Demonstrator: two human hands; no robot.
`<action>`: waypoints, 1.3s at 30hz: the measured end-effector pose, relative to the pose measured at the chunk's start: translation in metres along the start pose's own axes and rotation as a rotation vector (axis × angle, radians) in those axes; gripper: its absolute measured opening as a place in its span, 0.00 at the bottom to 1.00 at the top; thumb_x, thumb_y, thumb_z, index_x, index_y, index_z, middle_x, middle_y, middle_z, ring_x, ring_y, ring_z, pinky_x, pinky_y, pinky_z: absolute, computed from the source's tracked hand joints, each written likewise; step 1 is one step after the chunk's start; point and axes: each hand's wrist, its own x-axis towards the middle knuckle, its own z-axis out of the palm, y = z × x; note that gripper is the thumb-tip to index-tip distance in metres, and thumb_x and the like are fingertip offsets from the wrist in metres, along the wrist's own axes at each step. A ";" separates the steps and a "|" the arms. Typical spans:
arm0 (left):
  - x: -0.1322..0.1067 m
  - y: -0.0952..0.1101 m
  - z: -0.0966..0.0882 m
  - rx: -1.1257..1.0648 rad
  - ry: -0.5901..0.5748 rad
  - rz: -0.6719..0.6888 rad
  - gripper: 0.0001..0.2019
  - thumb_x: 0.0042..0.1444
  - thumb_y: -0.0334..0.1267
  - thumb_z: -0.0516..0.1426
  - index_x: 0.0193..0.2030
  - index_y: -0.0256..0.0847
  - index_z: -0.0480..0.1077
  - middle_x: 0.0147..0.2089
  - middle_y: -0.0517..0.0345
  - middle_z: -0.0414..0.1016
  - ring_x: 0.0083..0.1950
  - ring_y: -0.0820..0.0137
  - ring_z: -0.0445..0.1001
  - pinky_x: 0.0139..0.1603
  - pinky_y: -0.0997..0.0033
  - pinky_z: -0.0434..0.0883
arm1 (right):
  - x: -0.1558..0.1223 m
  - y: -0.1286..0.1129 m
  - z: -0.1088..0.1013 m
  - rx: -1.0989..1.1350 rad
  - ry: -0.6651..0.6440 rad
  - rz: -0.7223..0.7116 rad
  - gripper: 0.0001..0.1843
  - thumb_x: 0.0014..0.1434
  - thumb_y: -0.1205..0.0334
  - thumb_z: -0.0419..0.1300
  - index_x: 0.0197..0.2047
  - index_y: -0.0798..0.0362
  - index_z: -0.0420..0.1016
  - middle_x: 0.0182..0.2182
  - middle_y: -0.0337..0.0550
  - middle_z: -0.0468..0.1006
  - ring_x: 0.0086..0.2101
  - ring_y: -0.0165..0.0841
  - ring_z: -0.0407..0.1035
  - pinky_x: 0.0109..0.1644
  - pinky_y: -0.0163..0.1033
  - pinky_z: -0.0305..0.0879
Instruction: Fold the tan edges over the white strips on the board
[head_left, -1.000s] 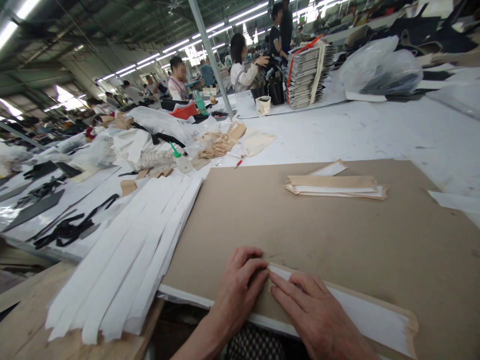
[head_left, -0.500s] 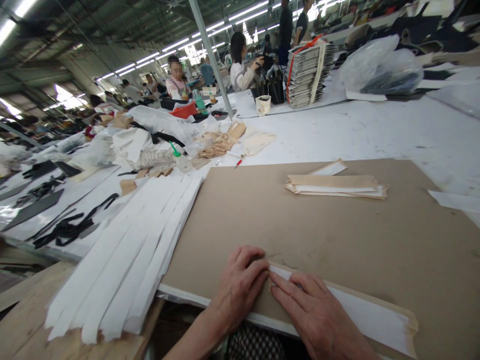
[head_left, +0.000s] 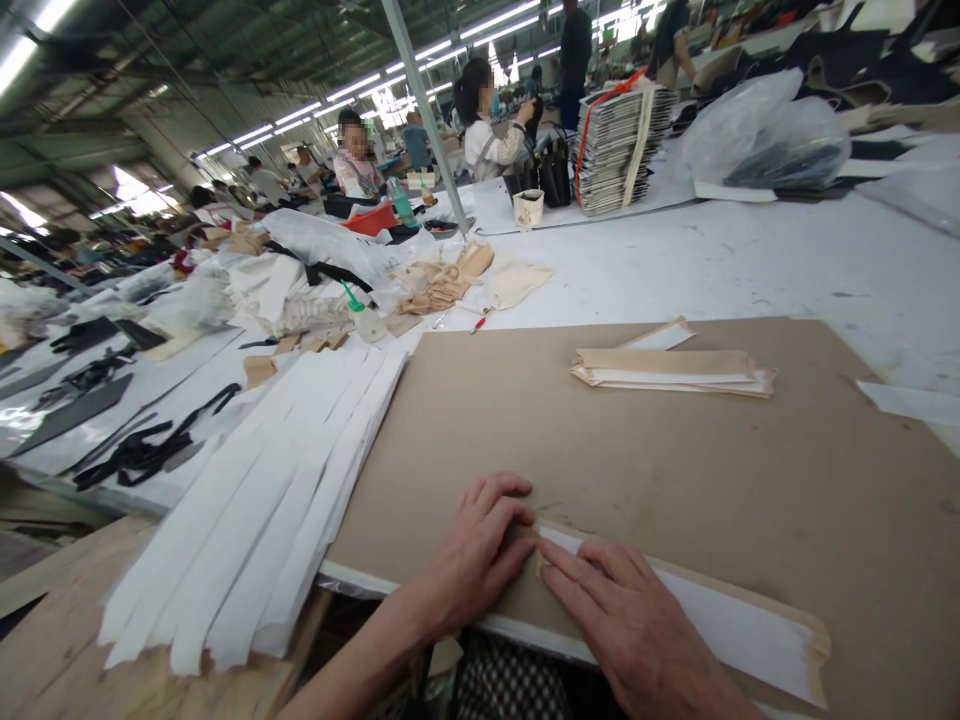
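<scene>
A long white work table runs through a wide factory hall under rows of strip lights, and a large tan fibreboard sheet (head_left: 495,430) lies on it. Along the sheet's near edge lies a long white strip with a tan paper border (head_left: 735,622), running from the middle of the view down to the lower right, its far end slightly ragged.

The right hand (head_left: 634,630) lies flat on the strip near its upper end, fingers close together and extended, not gripping. The left hand (head_left: 472,560) sits just beside that end on the bare board, fingers loosely curved and fingertips at the strip's corner, holding nothing that can be seen.

Further up the board is a low stack of tan-and-white strips (head_left: 667,368), and a loose white sheet (head_left: 907,403) lies past the board's right edge. To the left, long white tapered strips (head_left: 247,510) fan out over the table edge and a wooden bench (head_left: 60,620). Beyond them are black cut pieces (head_left: 131,455), tan pieces (head_left: 442,290) and a glue bottle with a green nozzle (head_left: 365,322).

Farther off stand a strapped stack of printed sheets (head_left: 619,145) and a clear plastic bag (head_left: 765,130). A co-worker in a white top (head_left: 487,130) works across the table beside a steel post (head_left: 420,120).
</scene>
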 end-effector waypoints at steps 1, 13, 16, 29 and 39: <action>0.000 0.000 0.000 -0.049 0.021 -0.029 0.09 0.60 0.30 0.57 0.47 0.42 0.65 0.59 0.49 0.65 0.61 0.62 0.63 0.61 0.56 0.64 | -0.001 0.000 0.001 -0.003 0.000 0.002 0.26 0.56 0.76 0.50 0.57 0.58 0.70 0.59 0.41 0.71 0.45 0.40 0.61 0.50 0.44 0.63; -0.014 0.000 0.021 0.050 0.186 0.135 0.07 0.65 0.29 0.53 0.47 0.40 0.69 0.49 0.49 0.69 0.51 0.64 0.67 0.51 0.62 0.69 | -0.006 0.001 0.005 0.009 -0.031 0.017 0.27 0.59 0.75 0.51 0.61 0.57 0.67 0.62 0.41 0.68 0.48 0.40 0.61 0.53 0.44 0.60; -0.014 -0.002 0.022 0.049 0.204 0.131 0.08 0.65 0.29 0.53 0.48 0.39 0.68 0.50 0.49 0.69 0.51 0.64 0.67 0.52 0.62 0.69 | -0.005 0.000 0.004 0.019 -0.019 0.013 0.26 0.59 0.75 0.51 0.60 0.57 0.68 0.61 0.41 0.68 0.47 0.40 0.61 0.52 0.44 0.60; -0.016 -0.001 0.021 0.185 0.161 0.195 0.10 0.67 0.31 0.50 0.51 0.37 0.69 0.50 0.47 0.70 0.52 0.62 0.67 0.52 0.60 0.69 | -0.003 0.001 0.003 -0.020 0.014 -0.006 0.27 0.58 0.75 0.49 0.60 0.58 0.68 0.60 0.42 0.70 0.46 0.40 0.62 0.50 0.44 0.62; -0.018 0.016 0.015 0.171 0.061 0.113 0.12 0.66 0.31 0.48 0.53 0.39 0.67 0.52 0.47 0.70 0.55 0.59 0.66 0.55 0.56 0.68 | -0.011 0.001 -0.001 -0.083 0.165 0.025 0.18 0.67 0.70 0.46 0.54 0.57 0.72 0.51 0.46 0.77 0.48 0.39 0.66 0.53 0.45 0.59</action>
